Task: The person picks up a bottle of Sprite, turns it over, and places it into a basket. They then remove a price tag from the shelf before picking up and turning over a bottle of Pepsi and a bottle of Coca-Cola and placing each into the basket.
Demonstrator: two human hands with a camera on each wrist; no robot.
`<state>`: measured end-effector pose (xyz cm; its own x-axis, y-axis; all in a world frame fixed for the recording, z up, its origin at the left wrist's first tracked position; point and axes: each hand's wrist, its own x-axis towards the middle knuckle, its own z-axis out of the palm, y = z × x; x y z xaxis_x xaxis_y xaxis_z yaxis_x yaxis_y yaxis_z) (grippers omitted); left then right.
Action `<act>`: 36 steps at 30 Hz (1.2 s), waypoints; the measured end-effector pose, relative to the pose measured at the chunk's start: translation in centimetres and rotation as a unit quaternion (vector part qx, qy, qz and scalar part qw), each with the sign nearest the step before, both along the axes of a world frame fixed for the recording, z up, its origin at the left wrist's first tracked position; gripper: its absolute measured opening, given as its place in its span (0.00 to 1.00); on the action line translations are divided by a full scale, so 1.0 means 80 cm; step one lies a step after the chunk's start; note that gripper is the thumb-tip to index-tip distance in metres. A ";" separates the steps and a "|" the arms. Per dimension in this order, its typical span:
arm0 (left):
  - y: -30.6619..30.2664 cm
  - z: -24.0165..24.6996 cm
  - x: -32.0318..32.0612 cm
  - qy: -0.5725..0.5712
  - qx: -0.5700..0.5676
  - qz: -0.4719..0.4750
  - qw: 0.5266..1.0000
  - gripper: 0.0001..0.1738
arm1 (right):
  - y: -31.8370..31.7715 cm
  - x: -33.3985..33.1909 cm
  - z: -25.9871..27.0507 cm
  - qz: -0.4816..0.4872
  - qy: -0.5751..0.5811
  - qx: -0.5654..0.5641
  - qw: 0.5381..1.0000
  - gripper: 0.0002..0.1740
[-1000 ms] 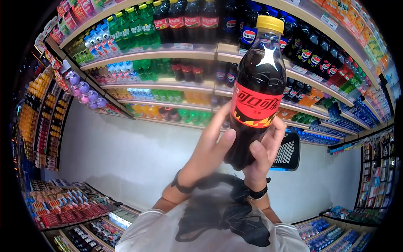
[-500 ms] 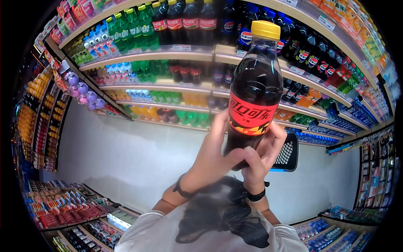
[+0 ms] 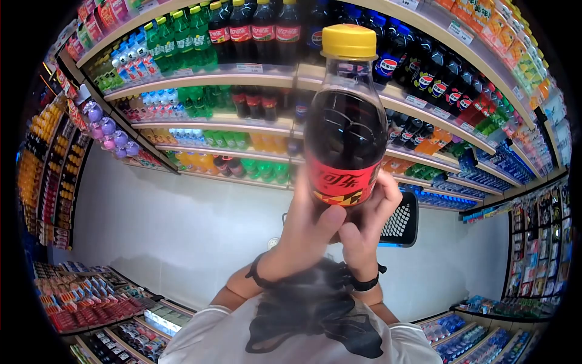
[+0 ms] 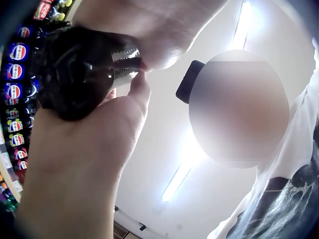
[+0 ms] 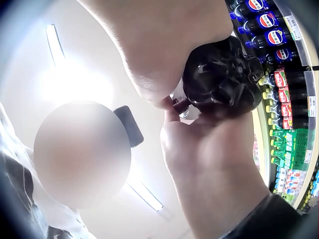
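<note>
A large cola bottle [image 3: 345, 130] with a yellow cap and a red label is held up in front of the chest in the head view. Its cap leans toward the head camera. My left hand [image 3: 306, 227] grips the lower part from the left, thumb over the label's bottom edge. From the right, my right hand [image 3: 368, 227] grips the same part, its fingers wrapped behind. Both thumbs lie close together at the front. The wrist views look up at the dark bottle base [image 4: 75, 79] between the two hands.
Shelves of drinks curve across the front, with red-label cola bottles [image 3: 264, 27], green bottles [image 3: 198, 36] and blue-label cola bottles [image 3: 388, 60]. A black shopping basket [image 3: 401, 221] stands on the pale floor beyond the right hand. More stocked racks line both sides.
The bottle has moved left in the head view, tipped its cap nearer the camera and turned so its label lettering has shifted. Both hands keep hold, their thumbs having moved. The shelves drift slightly left.
</note>
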<state>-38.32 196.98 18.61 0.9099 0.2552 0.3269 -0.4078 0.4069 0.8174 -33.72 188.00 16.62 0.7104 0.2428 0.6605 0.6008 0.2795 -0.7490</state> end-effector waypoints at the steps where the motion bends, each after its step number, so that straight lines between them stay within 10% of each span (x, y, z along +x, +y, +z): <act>1: -0.001 0.000 -0.001 0.000 0.002 -0.001 1.000 0.49 | -0.003 0.002 0.000 0.023 0.004 0.017 1.000 0.43; 12: -0.002 -0.004 0.002 0.015 0.021 -0.030 0.999 0.49 | -0.028 0.006 0.004 0.174 0.203 -0.006 0.963 0.46; 36: 0.004 -0.018 -0.001 0.011 0.043 0.070 0.997 0.50 | -0.013 0.012 -0.015 0.080 0.143 -0.051 0.985 0.36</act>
<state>-38.40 197.27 17.13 0.8747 0.3512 0.3341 -0.4375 0.2754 0.8560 -32.78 186.95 15.40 0.8105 0.4223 0.4058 0.3162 0.2677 -0.9101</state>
